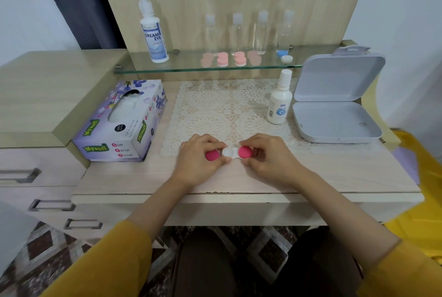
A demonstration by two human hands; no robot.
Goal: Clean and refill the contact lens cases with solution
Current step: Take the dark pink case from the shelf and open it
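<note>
A white contact lens case lies on the desk's front part, held between both hands. Its left well is uncovered and shows white. My left hand holds a loose pink cap under its curled fingers while its thumb and forefinger pinch the case's left end. The fingers of my right hand curl round the second pink cap, which sits on the case's right well. A small white solution bottle stands upright on the lace mat, behind and to the right of my hands.
A tissue box lies at the left, an open grey box at the right. On the glass shelf stand a large solution bottle, several clear bottles, pale pink cases and a blue-and-white case.
</note>
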